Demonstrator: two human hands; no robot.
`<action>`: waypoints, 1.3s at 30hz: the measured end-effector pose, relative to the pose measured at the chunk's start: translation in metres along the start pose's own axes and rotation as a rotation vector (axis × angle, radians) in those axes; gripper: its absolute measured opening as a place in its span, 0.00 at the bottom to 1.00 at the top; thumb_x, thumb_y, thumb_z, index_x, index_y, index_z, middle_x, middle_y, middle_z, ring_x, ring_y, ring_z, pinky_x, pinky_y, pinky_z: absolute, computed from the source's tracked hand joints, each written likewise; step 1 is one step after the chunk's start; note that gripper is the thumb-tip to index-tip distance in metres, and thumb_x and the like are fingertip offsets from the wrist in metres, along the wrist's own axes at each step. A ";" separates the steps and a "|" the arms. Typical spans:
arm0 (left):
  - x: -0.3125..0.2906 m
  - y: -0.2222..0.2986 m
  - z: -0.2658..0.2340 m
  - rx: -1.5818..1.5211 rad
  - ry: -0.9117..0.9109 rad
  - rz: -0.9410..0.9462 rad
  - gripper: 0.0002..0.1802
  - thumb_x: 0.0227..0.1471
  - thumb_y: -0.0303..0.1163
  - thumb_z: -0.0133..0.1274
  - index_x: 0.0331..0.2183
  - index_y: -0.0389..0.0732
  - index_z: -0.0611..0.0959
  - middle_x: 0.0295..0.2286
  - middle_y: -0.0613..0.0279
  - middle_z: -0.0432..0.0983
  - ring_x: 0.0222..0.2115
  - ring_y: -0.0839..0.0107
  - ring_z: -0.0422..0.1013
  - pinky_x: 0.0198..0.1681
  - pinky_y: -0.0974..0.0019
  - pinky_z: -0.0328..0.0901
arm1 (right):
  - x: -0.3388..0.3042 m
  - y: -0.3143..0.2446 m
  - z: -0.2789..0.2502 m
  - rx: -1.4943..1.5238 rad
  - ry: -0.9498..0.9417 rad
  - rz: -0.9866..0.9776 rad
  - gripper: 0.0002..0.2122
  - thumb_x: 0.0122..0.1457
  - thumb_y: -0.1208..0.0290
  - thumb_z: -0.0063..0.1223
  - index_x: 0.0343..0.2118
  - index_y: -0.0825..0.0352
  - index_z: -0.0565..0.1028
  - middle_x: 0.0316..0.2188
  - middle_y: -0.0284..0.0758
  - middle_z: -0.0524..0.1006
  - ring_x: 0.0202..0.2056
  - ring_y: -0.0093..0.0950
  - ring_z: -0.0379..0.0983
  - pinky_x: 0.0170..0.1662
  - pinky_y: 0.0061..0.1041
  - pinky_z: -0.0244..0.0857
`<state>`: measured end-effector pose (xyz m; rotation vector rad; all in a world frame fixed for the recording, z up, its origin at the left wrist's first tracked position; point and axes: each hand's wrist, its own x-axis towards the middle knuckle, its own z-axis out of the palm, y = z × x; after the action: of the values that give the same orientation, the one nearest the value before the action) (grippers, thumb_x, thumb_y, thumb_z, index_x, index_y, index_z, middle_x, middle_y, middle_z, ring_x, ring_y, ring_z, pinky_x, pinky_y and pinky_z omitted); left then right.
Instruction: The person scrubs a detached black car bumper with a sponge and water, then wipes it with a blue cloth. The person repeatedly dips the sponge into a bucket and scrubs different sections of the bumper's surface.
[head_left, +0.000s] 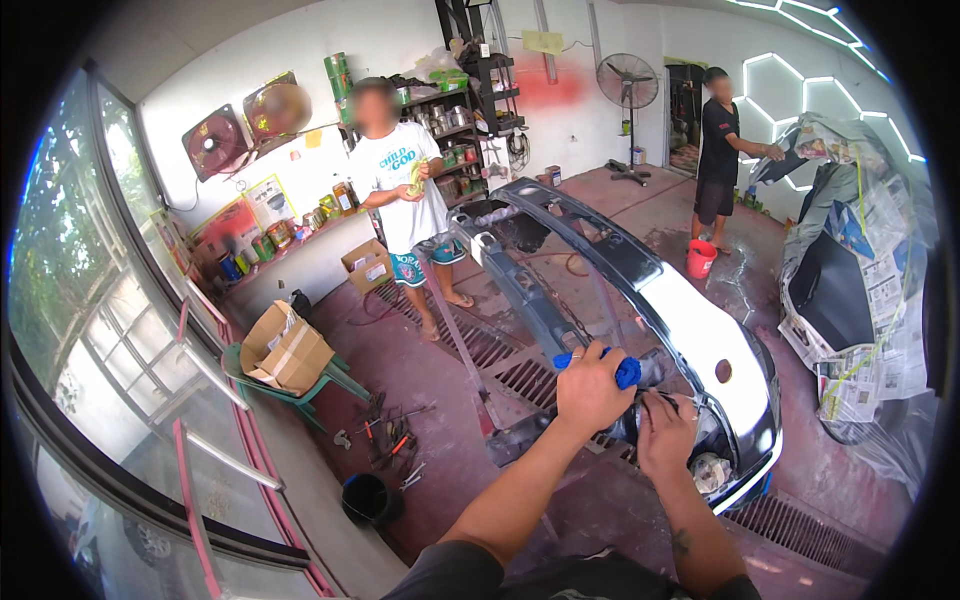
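Our left hand (592, 390), clenched on 1 blue cloth (628, 374); 1 car panel (712, 335), its 2 o'clock; right hand (666, 430), its 4 o'clock, hold unclear.

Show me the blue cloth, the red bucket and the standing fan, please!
Blue cloth (628, 373): head view, on its bunched right end.
Red bucket (701, 262): head view, on its side wall.
Standing fan (629, 81): head view, on its round head.

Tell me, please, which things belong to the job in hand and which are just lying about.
In use:
blue cloth in left hand
white-and-dark bumper by right hand

Lying about:
loose tools
black bucket
cardboard box on green chair
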<state>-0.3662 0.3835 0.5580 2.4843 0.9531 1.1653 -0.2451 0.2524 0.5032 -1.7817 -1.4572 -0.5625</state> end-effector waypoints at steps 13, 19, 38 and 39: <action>-0.001 -0.002 -0.001 -0.004 0.001 -0.011 0.20 0.40 0.37 0.70 0.40 0.49 0.88 0.42 0.57 0.81 0.43 0.47 0.78 0.43 0.47 0.76 | -0.001 0.008 0.004 0.034 -0.014 0.056 0.11 0.67 0.72 0.54 0.47 0.69 0.83 0.45 0.43 0.86 0.47 0.46 0.75 0.53 0.45 0.67; 0.001 0.000 -0.001 -0.025 0.039 0.026 0.19 0.40 0.38 0.70 0.39 0.49 0.88 0.40 0.58 0.82 0.41 0.48 0.79 0.42 0.47 0.75 | -0.032 0.070 -0.019 -0.082 -0.050 0.170 0.10 0.65 0.73 0.55 0.46 0.69 0.83 0.46 0.43 0.85 0.48 0.48 0.75 0.54 0.45 0.67; -0.004 0.005 0.007 0.055 0.010 -0.008 0.17 0.42 0.39 0.67 0.37 0.45 0.88 0.39 0.54 0.84 0.42 0.47 0.79 0.46 0.47 0.74 | -0.028 0.026 -0.001 -0.071 -0.026 -0.048 0.12 0.65 0.67 0.58 0.50 0.61 0.82 0.50 0.32 0.86 0.48 0.41 0.76 0.52 0.43 0.70; -0.001 0.002 -0.001 0.051 0.042 -0.009 0.18 0.42 0.39 0.67 0.38 0.44 0.89 0.40 0.53 0.84 0.44 0.48 0.80 0.48 0.48 0.74 | -0.032 0.051 -0.009 -0.073 -0.019 0.094 0.12 0.65 0.67 0.58 0.49 0.60 0.83 0.50 0.32 0.86 0.48 0.41 0.76 0.52 0.43 0.70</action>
<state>-0.3667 0.3808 0.5589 2.5018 1.0164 1.2090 -0.2032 0.2217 0.4714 -1.9069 -1.3734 -0.5585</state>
